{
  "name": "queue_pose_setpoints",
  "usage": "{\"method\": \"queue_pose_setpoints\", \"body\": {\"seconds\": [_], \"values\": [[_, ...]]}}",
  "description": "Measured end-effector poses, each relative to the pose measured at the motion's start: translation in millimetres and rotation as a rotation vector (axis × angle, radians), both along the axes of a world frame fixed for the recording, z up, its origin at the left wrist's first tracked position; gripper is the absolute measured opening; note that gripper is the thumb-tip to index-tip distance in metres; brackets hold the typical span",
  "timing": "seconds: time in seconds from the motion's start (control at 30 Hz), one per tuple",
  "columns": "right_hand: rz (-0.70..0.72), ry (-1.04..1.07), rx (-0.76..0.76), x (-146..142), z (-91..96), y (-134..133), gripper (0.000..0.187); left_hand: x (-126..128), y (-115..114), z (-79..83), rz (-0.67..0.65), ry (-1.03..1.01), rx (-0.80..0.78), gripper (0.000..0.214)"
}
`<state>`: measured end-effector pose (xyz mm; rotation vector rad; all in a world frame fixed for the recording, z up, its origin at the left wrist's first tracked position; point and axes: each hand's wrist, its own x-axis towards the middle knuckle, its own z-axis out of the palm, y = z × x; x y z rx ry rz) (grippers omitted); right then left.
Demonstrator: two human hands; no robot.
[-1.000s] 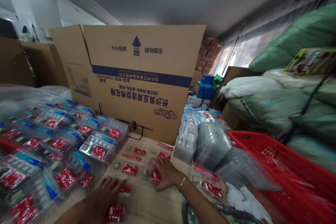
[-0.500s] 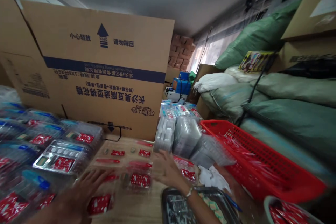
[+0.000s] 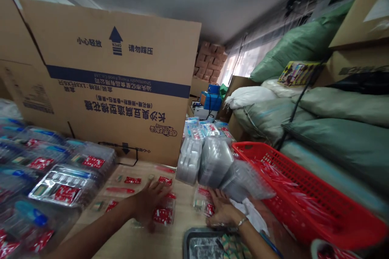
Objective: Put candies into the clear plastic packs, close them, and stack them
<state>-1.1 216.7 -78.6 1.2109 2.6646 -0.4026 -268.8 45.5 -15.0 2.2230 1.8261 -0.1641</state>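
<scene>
My left hand is open, fingers spread over the table beside a clear plastic tray holding a red packet; whether it touches the tray is hard to tell. On the right, my right hand lies with stretched fingers on another clear tray that contains a red packet and a pale green piece. Further trays with red packets and a long red stick-like sachet rest behind my left forearm. Below my right wrist is a black tray with green-and-tan pieces.
Filled clear packs with blue tops cover the left side. A large cardboard box stands behind. Stacked empty clear trays adjoin a red basket of red sachets. White cloth and big green sacks are at right.
My left hand has moved right and away from me, from the near left trays to the middle ones. My right hand has shifted right and down, onto the tray at right.
</scene>
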Motion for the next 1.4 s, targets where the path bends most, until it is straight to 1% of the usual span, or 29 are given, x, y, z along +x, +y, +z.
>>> {"method": "queue_pose_setpoints", "body": {"seconds": [0.07,0.17,0.27,0.33,0.4,0.47,0.53,0.57,0.67,0.77,0.8,0.87,0.93,1.0,1.07,1.13,1.17,1.23,1.3,1.33,1.4], "values": [[0.011,-0.029,-0.025,-1,-0.6,2,0.121,-2,-4,1.6,0.031,-0.037,0.015,0.120],[0.041,-0.006,-0.039,0,-3.7,5,0.117,-3,-8,1.9,0.070,-0.096,0.041,0.112],[0.104,0.054,-0.034,2,-8.5,7,0.112,-4,-12,-2.8,0.067,-0.140,0.057,0.109],[0.131,0.084,-0.015,1,-10.8,6,0.110,-5,-16,-8.3,0.094,-0.163,0.113,0.106],[0.155,0.103,-0.001,0,-10.6,4,0.108,-6,-22,-15.2,0.180,-0.175,0.214,0.096],[0.183,0.099,-0.017,-4,-7.7,1,0.108,-5,-27,-22.5,0.287,-0.161,0.274,0.086],[0.204,0.089,-0.040,-8,-4.3,-3,0.109,-2,-30,-28.8,0.364,-0.128,0.261,0.083],[0.212,0.089,-0.043,-10,-3.4,-4,0.110,0,-31,-31.4,0.380,-0.115,0.248,0.082],[0.228,0.127,-0.024,-14,-7.2,-6,0.108,4,-32,-36.9,0.384,-0.112,0.285,0.081],[0.206,0.155,-0.010,-14,-17.2,-4,0.106,5,-35,-40.0,0.370,-0.160,0.396,0.080],[0.192,0.156,-0.006,-14,-20.0,-4,0.106,4,-37,-40.4,0.384,-0.176,0.448,0.077],[0.171,0.161,0.004,-12,-22.3,-4,0.104,-3,-42,-40.1,0.461,-0.200,0.551,0.062],[0.163,0.200,0.026,-8,-19.8,-5,0.101,-15,-52,-40.2,0.598,-0.198,0.600,0.043],[0.148,0.246,0.044,-5,-13.8,-6,0.095,-29,-66,-43.6,0.744,-0.155,0.553,0.037],[0.134,0.268,0.040,-1,-6.0,-6,0.094,-40,-83,-53.2,0.821,-0.084,0.417,0.035],[0.125,0.260,0.020,0,1.6,-7,0.098,-45,-101,-68.8,0.800,-0.021,0.278,0.038],[0.125,0.256,0.011,0,5.1,-7,0.101,-46,-110,-77.8,0.766,0.003,0.246,0.042],[0.131,0.253,0.007,-2,11.4,-10,0.103,-47,-123,-94.7,0.698,0.038,0.271,0.048],[0.153,0.257,0.006,-5,18.3,-15,0.101,-47,-132,-106.4,0.658,0.045,0.335,0.045],[0.171,0.255,0.004,-7,22.7,-18,0.101,-49,-135,-109.5,0.647,0.039,0.356,0.044],[0.214,0.251,0.000,-14,34.7,-23,0.102,-53,-135,-110.7,0.624,0.029,0.369,0.045]]}}
